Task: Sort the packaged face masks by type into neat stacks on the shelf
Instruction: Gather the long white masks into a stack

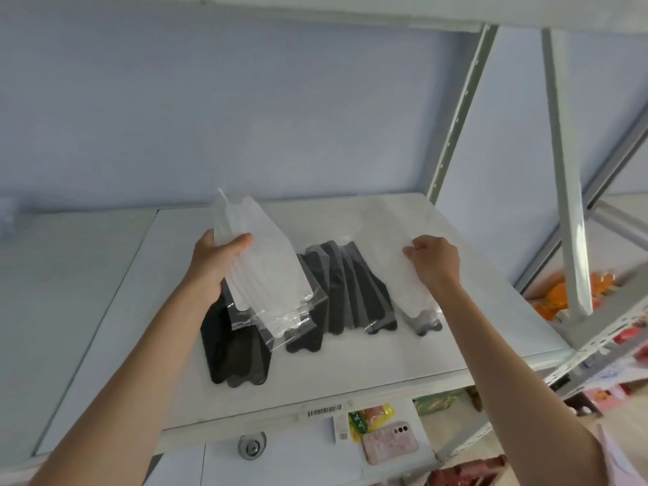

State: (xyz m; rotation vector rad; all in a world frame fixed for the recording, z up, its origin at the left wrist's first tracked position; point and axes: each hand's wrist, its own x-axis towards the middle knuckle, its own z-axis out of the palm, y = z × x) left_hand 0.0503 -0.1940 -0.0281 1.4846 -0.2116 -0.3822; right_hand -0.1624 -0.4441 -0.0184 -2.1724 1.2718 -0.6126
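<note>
My left hand (215, 254) grips a bunch of white packaged masks (266, 271), held tilted above the white shelf (385, 359). Under and beside them several black packaged masks (350, 285) lie fanned out across the shelf's middle, with a darker pile (238, 352) at the front left. My right hand (434, 263) pinches the upper edge of another white packaged mask (410, 285) that lies at the right end of the fan. Part of the black masks is hidden behind the white bunch.
A grey shelf upright (459, 110) and a slanted brace (568, 177) rise at the right. Below the shelf edge with its barcode label (324, 411) lie a pink phone (389, 443) and snack packets. More coloured goods fill the racks at far right.
</note>
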